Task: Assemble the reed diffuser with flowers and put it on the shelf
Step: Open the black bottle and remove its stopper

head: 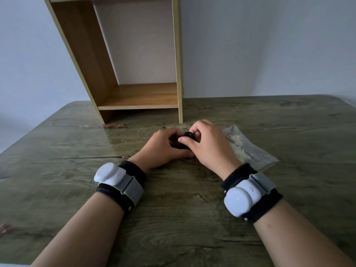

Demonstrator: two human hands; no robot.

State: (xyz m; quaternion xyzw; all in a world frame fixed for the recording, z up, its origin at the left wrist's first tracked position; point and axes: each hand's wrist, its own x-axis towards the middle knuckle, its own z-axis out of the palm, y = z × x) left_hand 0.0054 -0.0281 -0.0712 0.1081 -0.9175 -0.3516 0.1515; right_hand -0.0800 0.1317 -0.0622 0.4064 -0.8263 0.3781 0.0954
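Observation:
A small dark diffuser bottle (178, 144) rests low on the table, mostly hidden between my hands. My left hand (163, 147) wraps around its body. My right hand (208, 145) pinches the round black cap (188, 135) on top of the bottle with thumb and fingers. A clear plastic bag (250, 149) with pale, whitish flowers inside lies flat on the table just right of my right hand. The wooden shelf (140, 95) stands open-fronted at the back of the table, beyond my hands.
The green wood-grain table (173, 199) spreads out all around. A faint reddish smear (113, 125) marks the table by the shelf's left foot. Pale walls stand behind. Both wrists carry black bands with white sensor pods.

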